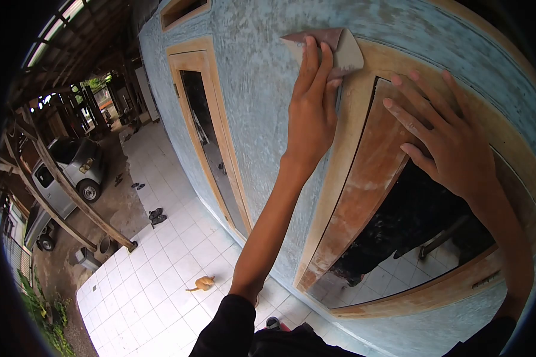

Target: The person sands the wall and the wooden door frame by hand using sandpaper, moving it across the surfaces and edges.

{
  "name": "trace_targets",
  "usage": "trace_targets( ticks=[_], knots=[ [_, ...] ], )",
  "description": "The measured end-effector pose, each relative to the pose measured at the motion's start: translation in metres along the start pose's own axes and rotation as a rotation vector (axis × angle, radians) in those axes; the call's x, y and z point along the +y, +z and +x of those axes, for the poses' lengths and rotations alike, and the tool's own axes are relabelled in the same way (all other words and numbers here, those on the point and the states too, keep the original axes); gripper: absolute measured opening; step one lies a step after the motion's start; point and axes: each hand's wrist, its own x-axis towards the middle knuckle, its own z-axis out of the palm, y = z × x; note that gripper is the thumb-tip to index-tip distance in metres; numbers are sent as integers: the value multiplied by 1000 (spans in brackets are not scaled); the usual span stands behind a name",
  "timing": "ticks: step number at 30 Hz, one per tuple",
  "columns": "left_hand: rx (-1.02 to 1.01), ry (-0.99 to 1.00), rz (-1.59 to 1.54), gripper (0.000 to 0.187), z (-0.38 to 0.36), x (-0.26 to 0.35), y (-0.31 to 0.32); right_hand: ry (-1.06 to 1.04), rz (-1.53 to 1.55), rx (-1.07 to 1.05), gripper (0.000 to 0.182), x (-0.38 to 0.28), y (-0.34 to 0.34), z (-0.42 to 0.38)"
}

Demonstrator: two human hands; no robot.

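My left hand (311,113) is raised to the wall and presses a folded sheet of sandpaper (348,55), brown on one face and pale on the other. The sheet lies against the blue, patchy wall (250,77), by the upper corner of a bare wooden window frame (350,110). To the right, my right hand (449,134) rests with fingers spread on the reddish-brown wooden sash (363,184), holding nothing. Whitish dust marks its fingers. Below it, the dark glass pane (423,223) reflects the floor and dark clothing.
A second narrow window (202,119) stands farther left along the wall. On the white tiled floor (161,262) sits an orange cat (203,283). Dark footwear (156,215) lies near the tile edge. Beyond wooden posts (77,184) a silver vehicle (65,178) is parked.
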Motion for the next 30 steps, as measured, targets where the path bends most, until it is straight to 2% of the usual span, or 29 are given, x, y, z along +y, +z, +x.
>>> trace_targets(
  ticks=[4, 6, 10, 12, 19, 22, 25, 27, 28, 30],
  knots=[
    [-4, 27, 34, 60, -6, 0, -3, -5, -11, -3, 74, 0, 1, -1],
    [-17, 55, 107, 51, -21, 0, -5, 6, 1, 4, 73, -2, 0, -1],
    [8, 85, 135, 52, -8, 1, -2, 0, 0, 2, 71, -2, 2, -1],
    [29, 57, 91, 53, 11, 0, 0, 15, -19, 54, 64, -2, 5, -1],
    [27, 116, 166, 53, 0, -3, 0, -6, -2, 7, 70, -1, 1, -1],
    [68, 144, 154, 54, 14, -3, 0, -11, -15, -4, 69, -1, 1, -1],
    [63, 69, -11, 54, 35, -9, 0, -5, -7, -5, 69, -1, 2, -2],
    [122, 209, 144, 55, 36, -14, 1, -4, -6, -5, 69, -1, 2, -2],
    [117, 206, 143, 55, 28, -12, 1, -2, -2, -9, 69, -1, 2, -2],
    [23, 18, 21, 53, -4, -1, 0, 0, -12, -2, 71, -2, 2, -2]
  ],
)
